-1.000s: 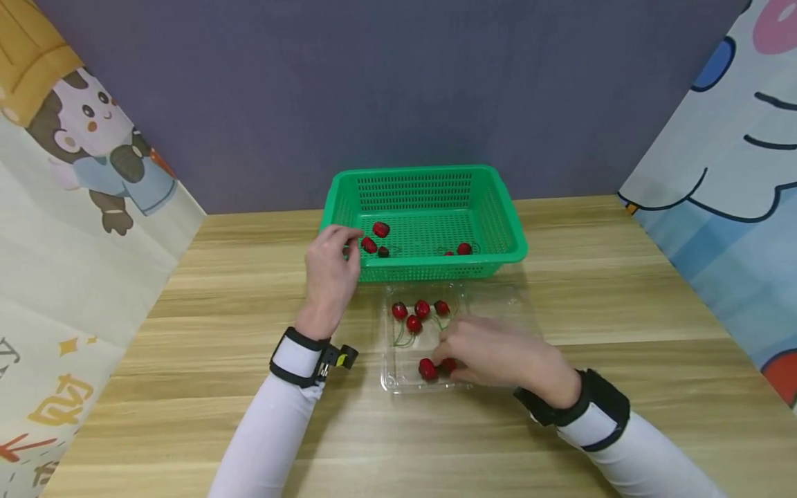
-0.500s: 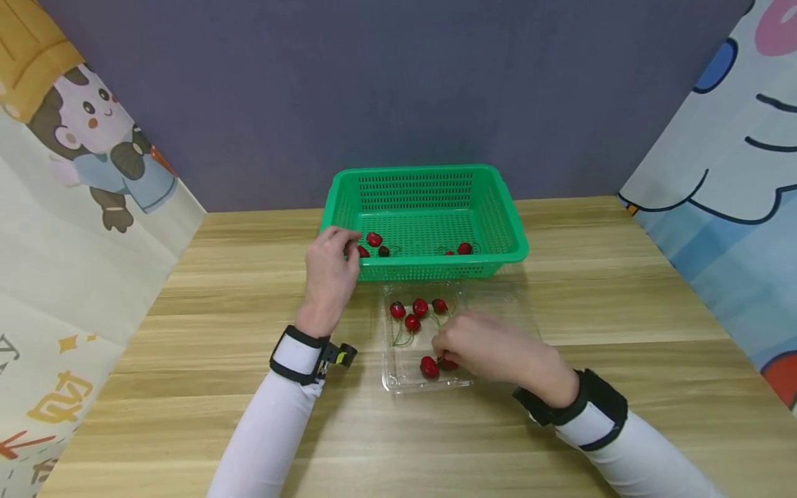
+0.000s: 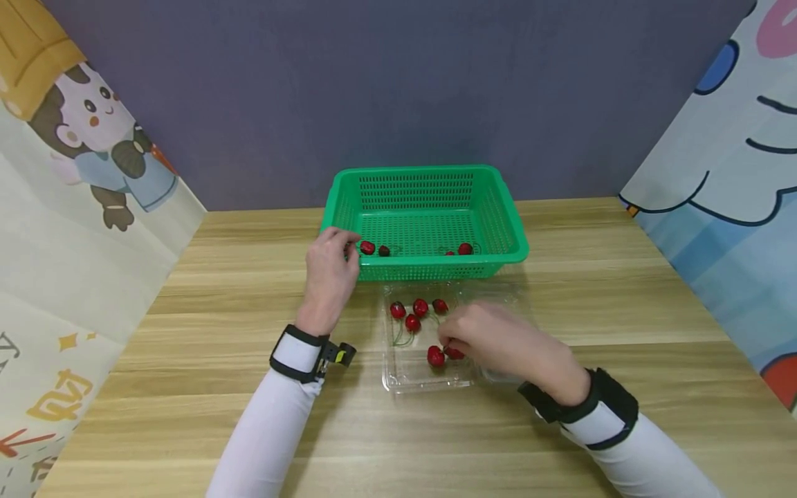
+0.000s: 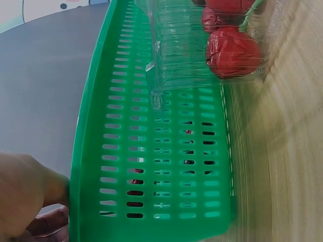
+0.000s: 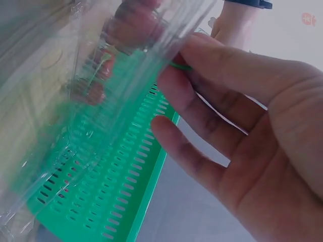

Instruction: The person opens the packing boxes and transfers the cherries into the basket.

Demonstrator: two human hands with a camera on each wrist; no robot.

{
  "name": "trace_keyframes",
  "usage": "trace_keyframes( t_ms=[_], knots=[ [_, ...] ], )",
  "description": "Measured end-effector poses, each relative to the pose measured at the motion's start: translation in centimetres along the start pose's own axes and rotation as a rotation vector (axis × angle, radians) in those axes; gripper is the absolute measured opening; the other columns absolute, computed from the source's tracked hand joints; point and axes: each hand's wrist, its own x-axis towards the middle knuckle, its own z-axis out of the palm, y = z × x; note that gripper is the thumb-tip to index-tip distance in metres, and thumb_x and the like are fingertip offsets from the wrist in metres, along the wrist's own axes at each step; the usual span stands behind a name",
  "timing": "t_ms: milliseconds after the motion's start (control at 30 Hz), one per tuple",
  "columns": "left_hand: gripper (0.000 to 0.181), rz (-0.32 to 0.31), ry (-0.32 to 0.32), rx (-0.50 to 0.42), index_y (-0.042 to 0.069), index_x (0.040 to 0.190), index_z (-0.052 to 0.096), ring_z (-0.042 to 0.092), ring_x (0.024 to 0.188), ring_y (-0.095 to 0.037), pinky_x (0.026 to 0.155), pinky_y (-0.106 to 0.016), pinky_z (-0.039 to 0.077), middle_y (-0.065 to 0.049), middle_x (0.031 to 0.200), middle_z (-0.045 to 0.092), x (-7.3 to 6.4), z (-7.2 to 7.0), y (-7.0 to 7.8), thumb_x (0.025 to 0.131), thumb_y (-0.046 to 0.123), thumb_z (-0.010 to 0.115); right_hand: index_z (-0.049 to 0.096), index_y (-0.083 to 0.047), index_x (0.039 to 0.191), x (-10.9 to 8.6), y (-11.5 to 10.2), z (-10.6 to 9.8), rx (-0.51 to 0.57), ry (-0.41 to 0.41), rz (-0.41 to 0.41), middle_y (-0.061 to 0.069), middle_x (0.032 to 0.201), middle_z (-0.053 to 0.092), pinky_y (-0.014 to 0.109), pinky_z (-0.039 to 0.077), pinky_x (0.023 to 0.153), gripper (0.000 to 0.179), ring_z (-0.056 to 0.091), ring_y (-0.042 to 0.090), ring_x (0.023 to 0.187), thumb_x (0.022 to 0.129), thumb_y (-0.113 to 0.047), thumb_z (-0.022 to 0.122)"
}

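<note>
My right hand [image 3: 492,339] is over the clear plastic clamshell box [image 3: 398,377], thumb and forefinger pinching a green stem [image 5: 180,66]. A pair of red cherries [image 3: 436,356] hangs just below those fingers. Several other cherries [image 3: 413,323] with thin stems lie in the box's upper part. At the left end of the green basket [image 3: 510,235], my left hand [image 3: 330,266] has its thumb and fingertips together above the rim. Close by the fingertips is another cherry [image 3: 367,247], seemingly hanging inside from a pinched stem; the stem itself is hidden.
Near the basket's front wall lie a dark cherry [image 3: 384,251] and a red cherry [image 3: 465,249]. The box's clear lid [image 3: 504,297] spreads to the right, partly under my right hand. A dark wall [image 3: 411,83] rises behind the wooden table [image 3: 187,346].
My right hand has lifted slightly, raising its pair of cherries away from the box's near edge. By the left hand, cherries have shifted down and left; that hand has stayed put.
</note>
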Motion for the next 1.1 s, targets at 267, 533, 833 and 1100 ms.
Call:
trace_keyframes(
  t_ms=[267,533,833,1100],
  knots=[
    [0.015,-0.014,-0.020,0.010,-0.005,0.093,0.074,0.066,0.083,-0.028,0.069,-0.030,0.052,-0.014,0.091,0.065,0.0,0.0,-0.2,0.084,-0.012,0.064,0.067,-0.017,0.078,0.0,0.0,-0.4,0.013,0.008,0.012,-0.013,0.072,0.057,0.018,0.045,0.059,0.018,0.054,0.002,0.064,0.081,-0.002,0.079],
    [0.014,-0.017,-0.028,0.009,-0.005,0.092,0.073,0.065,0.081,-0.028,0.068,-0.027,0.051,-0.014,0.090,0.065,0.0,0.1,-0.2,0.084,-0.011,0.064,0.067,-0.018,0.079,0.0,0.1,-0.5,0.005,-0.002,0.028,-0.014,0.072,0.056,0.017,0.044,0.058,0.018,0.053,0.001,0.064,0.082,-0.005,0.079],
    [0.012,-0.020,-0.052,0.004,-0.004,0.093,0.073,0.065,0.081,-0.027,0.065,-0.024,0.051,-0.014,0.092,0.065,-0.1,0.0,-0.1,0.085,-0.008,0.065,0.064,-0.018,0.078,-0.1,0.1,-0.7,-0.002,0.008,0.034,-0.013,0.073,0.054,0.019,0.044,0.060,0.022,0.053,0.003,0.066,0.081,-0.002,0.079],
    [0.012,0.009,-0.058,-0.002,-0.004,0.095,0.073,0.065,0.086,-0.028,0.070,-0.026,0.052,-0.013,0.095,0.064,-0.2,-0.1,0.1,0.088,-0.002,0.065,0.068,-0.016,0.083,-0.3,0.6,-1.1,-0.003,0.050,0.033,-0.011,0.076,0.056,0.019,0.045,0.062,0.020,0.055,0.005,0.070,0.080,0.002,0.078]
  ],
)
